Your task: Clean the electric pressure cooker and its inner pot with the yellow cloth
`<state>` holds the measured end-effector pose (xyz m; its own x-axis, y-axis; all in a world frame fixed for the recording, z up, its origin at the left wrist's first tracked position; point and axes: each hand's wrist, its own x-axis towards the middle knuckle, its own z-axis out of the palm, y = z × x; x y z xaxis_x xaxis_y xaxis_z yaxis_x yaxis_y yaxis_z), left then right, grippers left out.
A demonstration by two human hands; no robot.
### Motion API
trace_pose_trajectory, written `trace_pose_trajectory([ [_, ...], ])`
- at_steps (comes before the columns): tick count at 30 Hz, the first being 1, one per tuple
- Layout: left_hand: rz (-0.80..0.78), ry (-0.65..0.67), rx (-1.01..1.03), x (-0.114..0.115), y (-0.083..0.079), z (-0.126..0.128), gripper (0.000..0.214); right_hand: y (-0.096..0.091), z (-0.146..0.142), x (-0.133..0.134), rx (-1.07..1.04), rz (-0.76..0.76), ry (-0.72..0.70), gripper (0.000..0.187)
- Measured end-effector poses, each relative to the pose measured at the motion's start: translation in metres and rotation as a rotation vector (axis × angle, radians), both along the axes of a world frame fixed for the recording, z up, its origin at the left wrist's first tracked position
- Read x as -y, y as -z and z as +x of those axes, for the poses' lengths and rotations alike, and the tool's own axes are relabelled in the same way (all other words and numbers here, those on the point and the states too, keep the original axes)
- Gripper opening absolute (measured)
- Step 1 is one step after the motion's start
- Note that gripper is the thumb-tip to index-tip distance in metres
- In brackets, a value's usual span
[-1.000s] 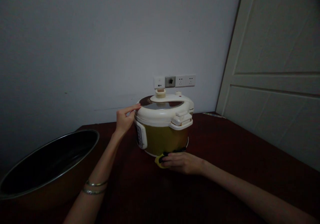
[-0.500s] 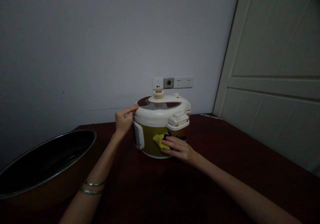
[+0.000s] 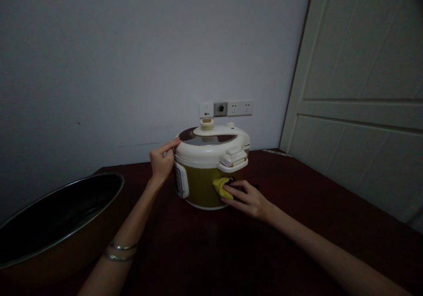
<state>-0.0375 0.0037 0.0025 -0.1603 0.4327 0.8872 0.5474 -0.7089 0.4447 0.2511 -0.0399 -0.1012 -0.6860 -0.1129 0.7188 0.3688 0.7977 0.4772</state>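
Note:
An electric pressure cooker (image 3: 203,182) stands upright, with a white lid, an olive-green body and a control panel on its left front. At the lid's left edge, my left hand (image 3: 161,160) is closed against the cooker's side, its index finger stretched onto the rim; its other fingers are partly hidden. My right hand (image 3: 247,197) presses a bunched yellow cloth (image 3: 222,187) with dark parts against the lower right of the body, below the white side handle (image 3: 233,158). The fingers are closed over the cloth.
A large, dark-lined pan (image 3: 62,247) is at the left, beside my left forearm. Behind the cooker, wall sockets (image 3: 240,108) sit on the pale wall. A white panelled door (image 3: 357,150) stands at the right of the dark red table (image 3: 211,252).
My right hand has slid the yellow cloth rightward along the cooker's body. My left hand keeps its place on the lid's edge. The view has shifted slightly.

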Motion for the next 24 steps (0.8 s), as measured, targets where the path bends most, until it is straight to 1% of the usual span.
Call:
trace_pose_trajectory([
  [2,-0.008,-0.003,-0.008,0.0,0.0,0.0,0.036,0.012,-0.006,0.004,0.051,-0.045,-0.003,0.022],
  [3,-0.015,-0.007,-0.01,0.0,0.0,0.0,0.036,0.014,-0.006,0.006,0.076,-0.059,0.012,0.022],
  [5,-0.024,-0.02,-0.011,0.001,-0.001,0.0,0.037,0.011,-0.003,0.005,0.09,-0.06,0.062,0.023],
  [8,-0.023,-0.021,-0.016,0.001,-0.002,0.0,0.037,-0.002,0.004,0.0,0.02,-0.021,0.114,0.028],
  [10,-0.028,-0.009,-0.014,0.001,-0.002,0.0,0.037,-0.002,0.005,-0.001,-0.033,-0.015,0.128,0.029],
  [12,-0.033,0.0,-0.012,0.001,-0.001,-0.001,0.037,0.007,0.003,0.001,-0.019,-0.023,0.134,0.028],
  [14,-0.034,0.003,-0.013,0.0,-0.001,-0.002,0.037,0.02,0.001,0.005,0.07,-0.041,0.138,0.026],
  [16,-0.034,0.006,-0.013,0.0,-0.001,-0.002,0.037,0.024,0.001,0.009,0.153,-0.056,0.138,0.025],
  [18,-0.034,0.003,-0.007,0.0,-0.001,-0.002,0.037,0.016,0.003,0.009,0.14,-0.036,0.149,0.025],
  [21,-0.031,-0.008,-0.004,0.001,-0.002,0.0,0.037,-0.007,0.008,0.003,0.001,0.022,0.17,0.026],
  [22,-0.031,-0.01,-0.005,0.001,-0.002,0.0,0.037,-0.011,0.01,0.001,-0.044,0.03,0.164,0.026],
  [24,-0.03,-0.005,-0.008,0.001,-0.002,0.0,0.038,-0.01,0.014,-0.003,-0.094,0.02,0.139,0.024],
])
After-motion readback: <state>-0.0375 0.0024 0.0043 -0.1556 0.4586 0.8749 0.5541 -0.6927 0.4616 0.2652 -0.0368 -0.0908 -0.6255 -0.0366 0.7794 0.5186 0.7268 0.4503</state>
